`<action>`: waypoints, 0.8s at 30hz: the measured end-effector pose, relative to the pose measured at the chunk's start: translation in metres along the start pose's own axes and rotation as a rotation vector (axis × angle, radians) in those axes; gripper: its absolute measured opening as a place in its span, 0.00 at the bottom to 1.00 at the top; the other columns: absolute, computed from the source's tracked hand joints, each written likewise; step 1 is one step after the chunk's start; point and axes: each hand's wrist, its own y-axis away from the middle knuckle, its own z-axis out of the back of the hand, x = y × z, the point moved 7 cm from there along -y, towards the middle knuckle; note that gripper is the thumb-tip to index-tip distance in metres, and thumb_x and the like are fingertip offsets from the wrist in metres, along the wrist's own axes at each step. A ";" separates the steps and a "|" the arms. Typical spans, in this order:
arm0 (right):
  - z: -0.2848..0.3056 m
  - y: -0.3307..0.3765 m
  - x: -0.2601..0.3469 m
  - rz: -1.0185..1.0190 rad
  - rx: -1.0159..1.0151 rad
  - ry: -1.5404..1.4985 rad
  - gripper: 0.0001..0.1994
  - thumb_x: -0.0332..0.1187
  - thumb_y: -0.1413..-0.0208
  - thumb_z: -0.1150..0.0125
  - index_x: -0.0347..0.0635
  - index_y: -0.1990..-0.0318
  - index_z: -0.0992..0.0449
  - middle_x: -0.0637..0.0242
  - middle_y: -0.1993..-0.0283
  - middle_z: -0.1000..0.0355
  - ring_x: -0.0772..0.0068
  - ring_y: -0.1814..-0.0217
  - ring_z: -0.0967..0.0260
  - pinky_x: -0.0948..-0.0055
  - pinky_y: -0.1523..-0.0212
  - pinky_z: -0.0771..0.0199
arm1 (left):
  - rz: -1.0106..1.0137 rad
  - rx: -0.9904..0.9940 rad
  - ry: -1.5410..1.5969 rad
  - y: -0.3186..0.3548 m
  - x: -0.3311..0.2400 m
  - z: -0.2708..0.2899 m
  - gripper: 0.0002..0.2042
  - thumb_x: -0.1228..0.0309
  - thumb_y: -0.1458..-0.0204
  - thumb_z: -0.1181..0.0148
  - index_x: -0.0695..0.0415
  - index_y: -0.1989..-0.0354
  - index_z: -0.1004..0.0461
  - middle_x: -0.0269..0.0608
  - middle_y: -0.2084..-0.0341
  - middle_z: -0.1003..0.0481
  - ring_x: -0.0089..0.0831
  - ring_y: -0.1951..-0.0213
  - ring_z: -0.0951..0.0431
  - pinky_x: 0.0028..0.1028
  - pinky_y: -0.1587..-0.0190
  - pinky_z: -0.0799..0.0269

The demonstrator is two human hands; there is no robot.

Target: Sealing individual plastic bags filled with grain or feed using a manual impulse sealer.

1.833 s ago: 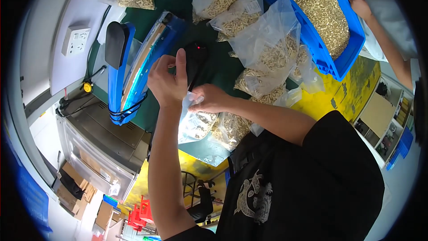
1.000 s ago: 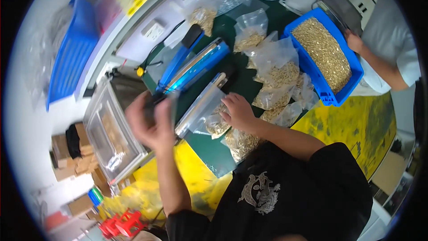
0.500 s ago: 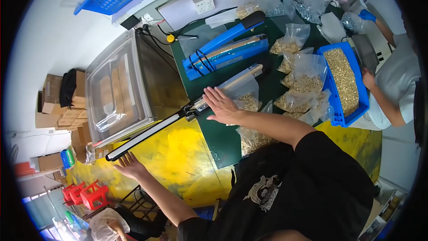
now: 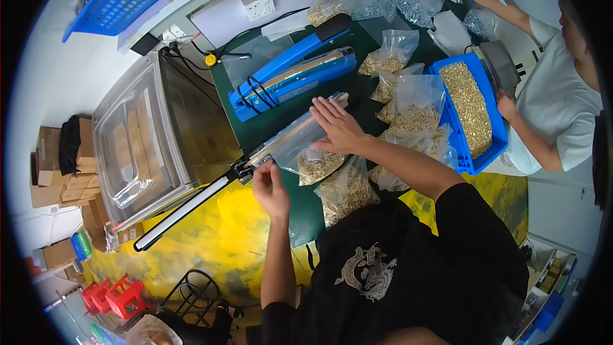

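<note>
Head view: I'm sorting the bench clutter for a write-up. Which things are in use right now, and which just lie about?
In use:
right hand flat on the clear bag
left hand at the long sealing bar

Lying about:
blue heat sealer
filled bags
blue bin, tended by another person
steel machine

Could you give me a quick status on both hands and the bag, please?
Left hand open beside long sealer bar. Right hand flat on clear bag, fingers spread. Filled bags close by.
</note>
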 end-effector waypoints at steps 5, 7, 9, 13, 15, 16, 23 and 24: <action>0.004 0.004 -0.014 -0.041 0.005 0.040 0.45 0.64 0.50 0.51 0.27 0.38 0.45 0.45 0.32 0.52 0.50 0.28 0.60 0.54 0.30 0.65 | -0.186 0.087 -0.345 -0.033 -0.031 -0.029 0.04 0.76 0.44 0.45 0.62 0.63 0.29 0.32 0.70 0.28 0.17 0.67 0.30 0.17 0.61 0.34; 0.007 0.001 -0.014 -0.081 -0.019 0.046 0.45 0.63 0.50 0.51 0.27 0.39 0.44 0.45 0.32 0.52 0.50 0.28 0.60 0.53 0.30 0.65 | -0.135 0.083 -0.305 -0.023 -0.029 -0.022 0.04 0.77 0.44 0.45 0.62 0.62 0.30 0.31 0.70 0.29 0.16 0.68 0.30 0.17 0.62 0.35; 0.021 -0.004 0.000 -0.114 -0.077 0.041 0.43 0.60 0.50 0.47 0.27 0.39 0.43 0.45 0.32 0.52 0.49 0.28 0.60 0.52 0.31 0.64 | -0.117 0.013 -0.258 -0.009 -0.017 -0.002 0.04 0.77 0.45 0.45 0.63 0.62 0.31 0.31 0.72 0.30 0.17 0.69 0.31 0.18 0.63 0.35; 0.030 -0.035 0.057 0.071 -0.116 -0.113 0.40 0.54 0.49 0.44 0.27 0.39 0.44 0.45 0.32 0.53 0.49 0.28 0.60 0.52 0.31 0.63 | 0.131 -0.143 -0.022 0.039 0.041 0.028 0.05 0.78 0.45 0.46 0.62 0.62 0.31 0.33 0.72 0.29 0.20 0.71 0.29 0.19 0.65 0.32; 0.013 -0.050 0.090 0.172 -0.037 -0.182 0.37 0.49 0.48 0.44 0.28 0.39 0.44 0.46 0.31 0.54 0.49 0.28 0.60 0.52 0.30 0.64 | 0.186 -0.188 -0.024 0.059 0.056 0.034 0.05 0.78 0.45 0.46 0.62 0.61 0.30 0.35 0.71 0.28 0.21 0.71 0.28 0.20 0.66 0.30; 0.009 -0.055 0.105 0.205 -0.018 -0.209 0.36 0.49 0.47 0.45 0.28 0.38 0.44 0.47 0.31 0.55 0.50 0.27 0.61 0.52 0.30 0.65 | 0.215 -0.185 -0.007 0.066 0.061 0.034 0.05 0.77 0.45 0.46 0.63 0.61 0.30 0.35 0.71 0.28 0.21 0.71 0.28 0.20 0.66 0.30; -0.032 -0.052 0.124 0.180 0.037 -0.177 0.42 0.55 0.48 0.46 0.28 0.36 0.50 0.47 0.30 0.57 0.49 0.27 0.62 0.52 0.30 0.67 | 0.312 -0.299 0.043 0.081 0.081 0.056 0.05 0.77 0.45 0.45 0.63 0.62 0.29 0.32 0.74 0.28 0.17 0.72 0.31 0.18 0.68 0.34; -0.036 -0.055 0.120 0.205 0.050 -0.113 0.43 0.56 0.49 0.46 0.29 0.36 0.50 0.45 0.30 0.56 0.49 0.27 0.62 0.51 0.30 0.67 | 0.270 -0.296 -0.013 0.076 0.080 0.057 0.05 0.77 0.45 0.45 0.63 0.62 0.29 0.31 0.74 0.29 0.16 0.72 0.31 0.17 0.68 0.35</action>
